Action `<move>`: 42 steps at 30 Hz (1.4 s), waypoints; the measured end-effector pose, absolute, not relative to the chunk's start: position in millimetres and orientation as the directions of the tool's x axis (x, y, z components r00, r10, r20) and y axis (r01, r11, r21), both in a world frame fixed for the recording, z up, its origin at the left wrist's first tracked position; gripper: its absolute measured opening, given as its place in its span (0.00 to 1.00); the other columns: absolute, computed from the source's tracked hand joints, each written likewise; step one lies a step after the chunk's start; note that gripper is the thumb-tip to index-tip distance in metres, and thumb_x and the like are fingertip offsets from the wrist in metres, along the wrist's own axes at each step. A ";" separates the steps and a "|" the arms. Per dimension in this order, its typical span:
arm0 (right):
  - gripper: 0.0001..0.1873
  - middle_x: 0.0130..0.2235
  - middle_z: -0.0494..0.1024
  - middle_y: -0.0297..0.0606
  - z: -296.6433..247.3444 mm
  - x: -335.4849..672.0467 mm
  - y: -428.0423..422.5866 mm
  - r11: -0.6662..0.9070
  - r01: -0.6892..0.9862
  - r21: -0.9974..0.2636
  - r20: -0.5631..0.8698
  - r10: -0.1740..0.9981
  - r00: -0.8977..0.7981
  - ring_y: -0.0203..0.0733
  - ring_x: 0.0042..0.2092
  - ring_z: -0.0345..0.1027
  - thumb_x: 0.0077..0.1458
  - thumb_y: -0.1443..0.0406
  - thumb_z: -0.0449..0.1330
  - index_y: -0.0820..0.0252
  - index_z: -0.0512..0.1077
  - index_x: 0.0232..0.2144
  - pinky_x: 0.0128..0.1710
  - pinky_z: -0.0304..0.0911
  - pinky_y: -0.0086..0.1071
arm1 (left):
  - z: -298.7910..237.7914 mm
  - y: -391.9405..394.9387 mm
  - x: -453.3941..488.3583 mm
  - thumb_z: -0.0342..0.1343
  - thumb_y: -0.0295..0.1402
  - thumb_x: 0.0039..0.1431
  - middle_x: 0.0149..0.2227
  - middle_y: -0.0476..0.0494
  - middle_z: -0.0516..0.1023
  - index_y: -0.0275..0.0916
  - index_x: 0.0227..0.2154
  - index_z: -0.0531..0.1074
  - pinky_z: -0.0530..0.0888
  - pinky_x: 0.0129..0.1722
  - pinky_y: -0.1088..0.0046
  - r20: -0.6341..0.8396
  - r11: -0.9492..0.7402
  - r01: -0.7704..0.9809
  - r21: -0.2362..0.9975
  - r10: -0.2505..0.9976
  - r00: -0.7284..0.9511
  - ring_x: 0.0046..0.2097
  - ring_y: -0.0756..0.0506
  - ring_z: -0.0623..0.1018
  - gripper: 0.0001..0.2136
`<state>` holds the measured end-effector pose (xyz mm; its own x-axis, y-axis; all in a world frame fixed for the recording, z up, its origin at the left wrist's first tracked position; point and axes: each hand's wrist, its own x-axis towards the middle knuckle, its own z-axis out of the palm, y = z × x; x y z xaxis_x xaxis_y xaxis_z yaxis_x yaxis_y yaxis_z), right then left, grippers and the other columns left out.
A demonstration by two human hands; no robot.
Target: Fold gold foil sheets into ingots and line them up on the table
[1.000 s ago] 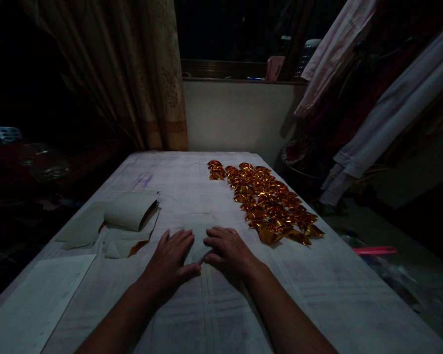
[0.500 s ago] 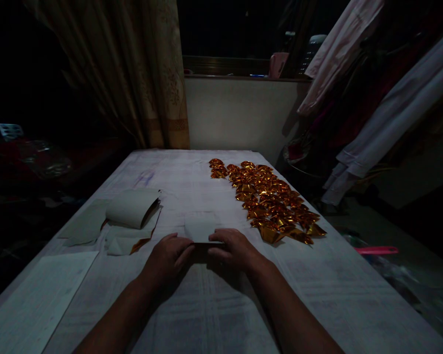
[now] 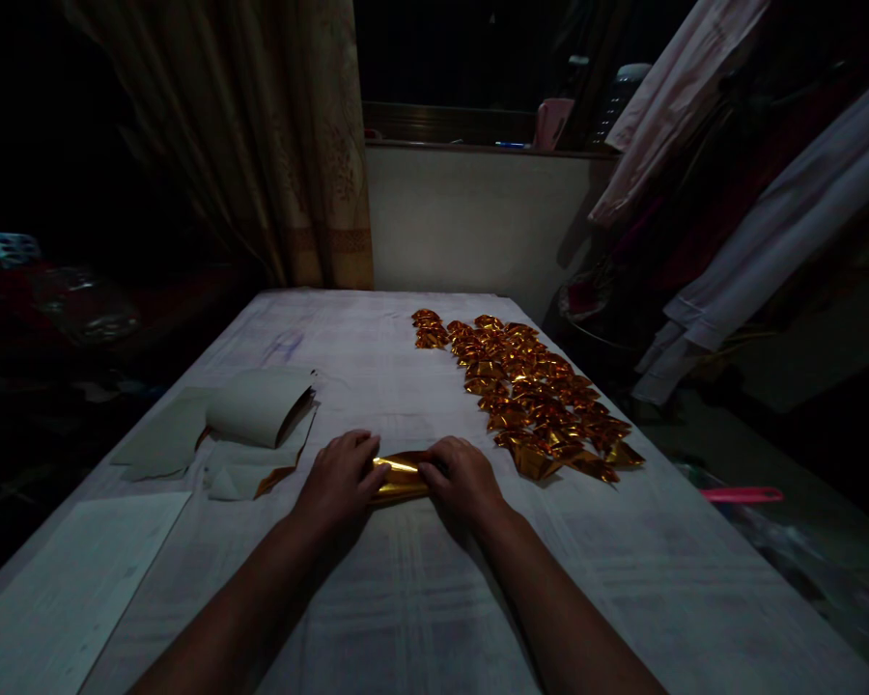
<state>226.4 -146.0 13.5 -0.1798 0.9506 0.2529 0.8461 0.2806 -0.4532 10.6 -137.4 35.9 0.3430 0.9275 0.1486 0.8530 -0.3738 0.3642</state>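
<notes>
Between my hands, a sheet of gold foil paper point(image 3: 400, 475) is rolled over on itself, its shiny gold side facing out. My left hand point(image 3: 344, 476) grips its left end, thumb and fingers closed on the edge. Its right end is held by my right hand point(image 3: 465, 481), with the thumb in front and the fingers curled over the top. The foil rests on or just above the table cloth point(image 3: 406, 598); I cannot tell which. To the right of my right hand lie rows of folded gold foil pieces point(image 3: 528, 386), shaped like ingots.
Pale-backed foil sheets point(image 3: 257, 410), some curled, lie to the left. A white sheet point(image 3: 79, 579) sits at the near left corner. Beyond the table are a curtain point(image 3: 319, 174), a pink cup point(image 3: 552, 124) on the sill, hanging clothes point(image 3: 753, 251) and a pink handle point(image 3: 742, 494).
The paper between my hands showed its pale back lying flat; now it is rolled over with gold outside. Both hands have moved slightly up and their fingers have closed in on it.
</notes>
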 end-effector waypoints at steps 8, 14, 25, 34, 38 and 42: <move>0.15 0.44 0.76 0.39 18.2 225.3 -139.4 0.210 0.869 -0.449 0.177 0.974 -0.144 0.45 0.43 0.71 0.55 0.66 0.63 0.53 0.75 0.47 0.41 0.62 0.34 | 54.9 -126.9 20.8 0.61 0.35 0.58 0.44 0.42 0.77 0.41 0.38 0.73 0.67 0.48 0.62 0.015 -0.377 0.889 0.258 0.922 0.386 0.48 0.38 0.74 0.07; 0.16 0.43 0.73 0.36 46.5 224.7 -125.5 0.170 0.904 -0.393 -0.058 0.976 -0.209 0.43 0.40 0.71 0.53 0.63 0.66 0.48 0.77 0.46 0.36 0.59 0.31 | 40.3 -124.4 21.7 0.61 0.30 0.54 0.44 0.44 0.77 0.42 0.34 0.71 0.67 0.49 0.62 0.041 -0.358 0.842 0.403 0.927 0.374 0.50 0.39 0.73 0.06; 0.04 0.35 0.77 0.34 31.2 232.2 -130.2 0.047 0.743 -0.668 -0.018 0.997 -0.079 0.40 0.37 0.70 0.51 0.66 0.65 0.57 0.78 0.33 0.35 0.59 0.29 | 39.9 -128.9 16.6 0.59 0.36 0.52 0.34 0.49 0.79 0.43 0.40 0.71 0.70 0.37 0.68 0.017 -0.192 0.711 0.676 0.969 0.245 0.37 0.43 0.78 0.12; 0.05 0.30 0.80 0.33 13.1 236.5 -135.2 0.036 0.536 -0.844 0.010 0.999 -0.052 0.39 0.33 0.72 0.50 0.62 0.65 0.56 0.80 0.30 0.32 0.63 0.29 | 31.6 -134.4 14.3 0.60 0.41 0.48 0.30 0.49 0.77 0.41 0.36 0.73 0.72 0.34 0.69 -0.004 -0.033 0.426 0.904 0.996 0.086 0.33 0.44 0.77 0.14; 0.07 0.27 0.80 0.32 5.8 237.3 -133.9 0.004 0.461 -0.887 -0.019 0.999 -0.044 0.38 0.30 0.71 0.49 0.60 0.65 0.56 0.79 0.30 0.30 0.62 0.28 | 24.4 -133.2 15.3 0.61 0.41 0.47 0.31 0.48 0.78 0.41 0.38 0.73 0.72 0.34 0.69 -0.033 0.017 0.327 0.945 0.999 0.042 0.34 0.44 0.78 0.16; 0.09 0.28 0.80 0.32 7.5 239.9 -133.7 0.052 0.454 -0.890 0.016 0.996 -0.082 0.39 0.31 0.71 0.51 0.58 0.62 0.57 0.79 0.30 0.31 0.62 0.29 | 19.2 -132.3 16.8 0.62 0.41 0.45 0.35 0.45 0.80 0.41 0.39 0.73 0.74 0.38 0.66 -0.052 0.049 0.270 0.962 0.999 0.006 0.39 0.42 0.80 0.17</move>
